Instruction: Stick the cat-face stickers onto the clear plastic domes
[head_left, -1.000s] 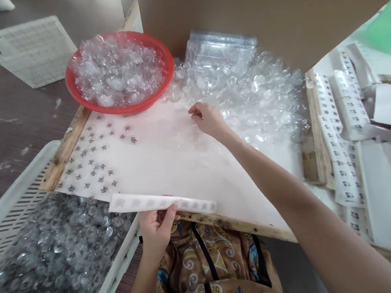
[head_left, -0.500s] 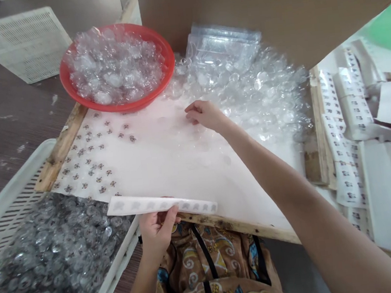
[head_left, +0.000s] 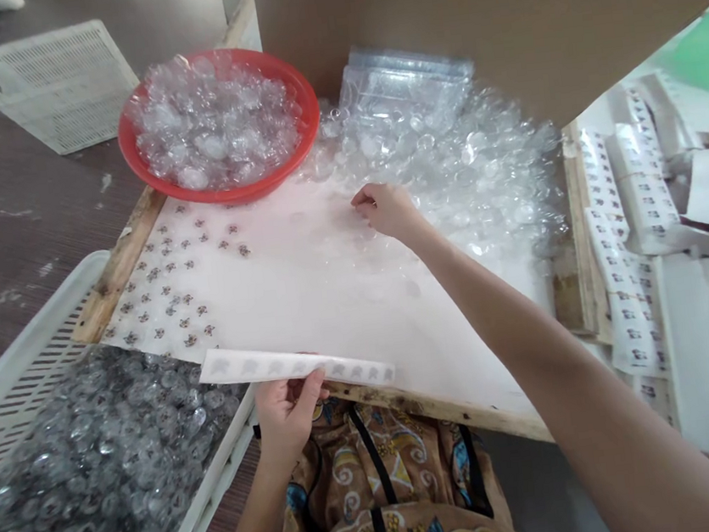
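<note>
From my end I could read no text. Only printed marks showed: a row of faint grey shapes along the white strip [head_left: 295,368] in the left hand [head_left: 289,414], small dark figures [head_left: 188,299] scattered over the left part of the worktop [head_left: 346,301], and repeated dark motifs down the paper strips [head_left: 627,295] at the right, perhaps too blurred for me to judge fairly.

A long, narrow white paper strip [head_left: 294,368] with a row of faint grey shapes is held at the table's [head_left: 306,288] near edge, slanting slightly, left end farther out. Small, rounded, clear plastic pieces [head_left: 475,168], glossy and colourless, lie loosely heaped across the far right part.
</note>
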Action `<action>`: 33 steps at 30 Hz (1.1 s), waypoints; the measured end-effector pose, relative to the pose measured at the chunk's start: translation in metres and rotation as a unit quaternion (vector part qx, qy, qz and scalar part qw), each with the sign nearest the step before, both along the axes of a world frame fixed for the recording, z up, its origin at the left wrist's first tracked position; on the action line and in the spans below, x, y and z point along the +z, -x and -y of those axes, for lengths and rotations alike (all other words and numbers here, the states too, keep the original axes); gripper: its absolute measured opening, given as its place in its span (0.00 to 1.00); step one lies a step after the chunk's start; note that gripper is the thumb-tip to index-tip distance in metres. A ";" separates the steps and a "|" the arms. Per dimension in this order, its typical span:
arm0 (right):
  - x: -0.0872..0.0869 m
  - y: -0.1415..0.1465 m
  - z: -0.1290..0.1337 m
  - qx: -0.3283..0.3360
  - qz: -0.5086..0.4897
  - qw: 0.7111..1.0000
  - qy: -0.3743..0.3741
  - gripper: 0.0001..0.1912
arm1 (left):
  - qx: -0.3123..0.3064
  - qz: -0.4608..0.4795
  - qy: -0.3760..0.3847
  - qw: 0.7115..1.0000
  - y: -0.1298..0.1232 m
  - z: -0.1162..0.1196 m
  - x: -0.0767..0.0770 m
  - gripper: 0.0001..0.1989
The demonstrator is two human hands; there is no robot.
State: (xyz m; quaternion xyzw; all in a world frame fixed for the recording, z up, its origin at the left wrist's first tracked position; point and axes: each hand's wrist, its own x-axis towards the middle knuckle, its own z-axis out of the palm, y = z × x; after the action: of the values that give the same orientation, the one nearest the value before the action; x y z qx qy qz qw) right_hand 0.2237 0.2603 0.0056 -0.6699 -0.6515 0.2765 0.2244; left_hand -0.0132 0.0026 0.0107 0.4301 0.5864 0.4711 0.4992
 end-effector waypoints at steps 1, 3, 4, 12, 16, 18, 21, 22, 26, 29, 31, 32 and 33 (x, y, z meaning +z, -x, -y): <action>0.000 -0.002 0.001 0.011 0.013 1.000 -0.009 0.13 | 0.001 0.000 0.001 1.000 0.000 0.000 0.000 0.11; 0.001 -0.005 0.005 0.023 0.035 0.999 -0.030 0.14 | 0.002 0.000 0.005 1.000 0.000 0.001 -0.001 0.12; 0.001 -0.006 0.007 0.024 0.040 0.998 -0.037 0.15 | 0.002 0.000 0.006 1.000 0.001 0.001 -0.001 0.12; 0.011 -0.013 0.035 0.049 -0.027 0.998 -0.019 0.16 | -0.004 -0.005 -0.009 1.000 0.001 0.002 -0.001 0.07; 0.009 -0.019 0.051 0.053 0.027 0.998 -0.026 0.15 | -0.005 -0.007 -0.017 1.000 0.001 0.001 -0.001 0.07; 0.006 -0.018 0.059 0.078 0.032 0.996 -0.005 0.15 | -0.006 -0.009 -0.023 1.000 0.001 0.001 -0.002 0.07; 0.007 -0.020 0.067 0.087 0.010 0.996 -0.018 0.15 | -0.003 -0.007 -0.032 0.999 0.001 0.000 -0.003 0.06; 0.009 -0.023 0.069 0.078 0.012 0.996 -0.031 0.15 | -0.003 -0.003 -0.034 0.999 0.001 0.000 -0.004 0.06; 0.015 -0.035 0.084 0.060 0.106 0.992 -0.033 0.13 | -0.003 0.005 -0.039 0.999 0.001 0.000 -0.007 0.08; 0.011 -0.037 0.096 0.087 0.169 0.981 -0.024 0.13 | 0.000 -0.004 -0.037 0.999 0.001 0.001 -0.008 0.08; 0.006 -0.034 0.100 0.095 0.184 0.978 -0.039 0.12 | 0.003 -0.006 -0.038 0.999 0.002 0.002 -0.008 0.07; 0.003 -0.032 0.100 0.095 0.187 0.977 -0.048 0.12 | 0.002 -0.004 -0.038 0.999 0.002 0.002 -0.007 0.07; 0.000 -0.031 0.099 0.094 0.188 0.976 -0.056 0.12 | -0.001 -0.001 -0.039 0.999 0.001 0.002 -0.006 0.07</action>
State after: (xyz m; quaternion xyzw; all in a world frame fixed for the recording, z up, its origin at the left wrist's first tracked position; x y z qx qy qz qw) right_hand 0.2549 0.1610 0.0060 -0.6317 -0.7567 0.1289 0.1083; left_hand -0.0146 0.0007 0.0044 0.4502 0.5675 0.4930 0.4819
